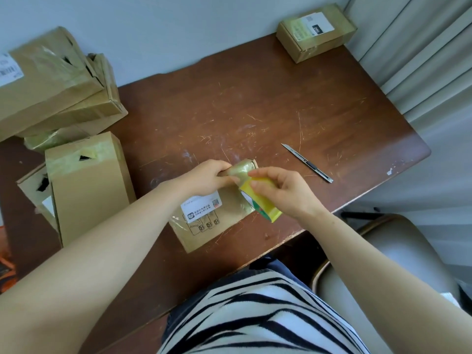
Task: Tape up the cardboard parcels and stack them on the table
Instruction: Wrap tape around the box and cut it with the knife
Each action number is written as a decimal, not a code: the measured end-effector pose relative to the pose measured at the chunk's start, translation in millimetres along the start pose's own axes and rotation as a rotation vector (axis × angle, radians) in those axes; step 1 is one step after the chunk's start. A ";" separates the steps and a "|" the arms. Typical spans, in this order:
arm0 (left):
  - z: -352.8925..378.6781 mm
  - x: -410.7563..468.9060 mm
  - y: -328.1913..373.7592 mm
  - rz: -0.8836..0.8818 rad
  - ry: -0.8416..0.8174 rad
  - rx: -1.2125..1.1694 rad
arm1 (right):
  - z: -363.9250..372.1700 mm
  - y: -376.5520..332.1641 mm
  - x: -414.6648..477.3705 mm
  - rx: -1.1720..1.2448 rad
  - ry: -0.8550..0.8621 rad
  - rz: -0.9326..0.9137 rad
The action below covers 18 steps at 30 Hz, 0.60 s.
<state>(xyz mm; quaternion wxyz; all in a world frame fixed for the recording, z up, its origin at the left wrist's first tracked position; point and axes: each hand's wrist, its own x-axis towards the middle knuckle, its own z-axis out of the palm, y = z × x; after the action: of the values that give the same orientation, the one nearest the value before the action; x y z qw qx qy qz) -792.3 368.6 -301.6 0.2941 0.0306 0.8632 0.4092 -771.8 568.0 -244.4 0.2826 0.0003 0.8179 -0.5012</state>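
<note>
- Left hand (207,177) is curled over the far end of the flat parcel (222,223), fingers clamped on the cardboard edge and pinning it to the table (255,111); the parcel runs from under those fingers back toward the person, label up.
- Right hand (283,191) pinches the yellow tape roll (263,200), thumb and fingers closed on its sides; the roll sits tilted just right of the left fingertips, nearly touching them.
- A shiny strip of tape (242,167) wraps the parcel's far end, right between the two sets of fingers; it seems joined to the roll, though exactly where it leaves the roll I cannot tell.
- My read: this parcel is mid-taping; the strip wants pulling along, smoothing down, then cutting; the utility knife (307,163) lies beyond the right fingers, apart from them, untouched.
- Off past the left fingers a pile of parcels (51,80) is stacked, glossy with tape, with an upright box (86,190) nearer; some show dark torn gaps, so whether all are finished is unclear.
- One small box (316,31) sits alone at the far corner, well apart from both hands; it is not on the pile.
- So, by my judgement: several taped and stacked, one in hand, at least one left to join the pile.
</note>
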 end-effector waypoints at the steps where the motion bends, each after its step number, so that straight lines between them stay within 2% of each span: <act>1: -2.3 2.6 -2.6 -0.009 0.006 0.019 | 1.5 0.3 3.4 0.038 -0.038 0.011; 4: -5.1 9.7 -12.3 -0.094 0.226 0.273 | 9.4 -3.9 21.5 0.061 -0.075 -0.050; 6: 2.3 9.7 -15.8 -0.127 0.344 0.243 | 17.0 -8.9 37.0 0.008 -0.027 -0.089; 8: 15.8 6.9 -18.2 -0.105 0.296 0.173 | 24.4 -13.3 52.4 -0.011 0.016 -0.121; 11: 40.8 -2.3 -23.1 -0.138 0.117 0.438 | 34.2 -18.0 67.6 -0.063 0.033 -0.110; 14: 52.8 -2.1 -28.1 -0.149 0.163 0.586 | 31.1 -12.2 61.7 -0.002 -0.025 -0.058; 16: 56.1 0.5 -28.5 -0.149 0.231 0.575 | 25.5 -2.9 50.5 0.083 -0.102 -0.060; 18: 59.7 1.6 -28.7 -0.153 0.266 0.547 | 21.5 5.5 36.8 0.020 -0.108 -0.132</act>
<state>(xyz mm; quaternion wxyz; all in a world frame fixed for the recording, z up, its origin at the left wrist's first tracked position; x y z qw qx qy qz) -756.5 391.1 -352.6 0.1893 -0.0103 0.9720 0.1391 -791.3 542.7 -273.1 0.2928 -0.0778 0.7945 -0.5263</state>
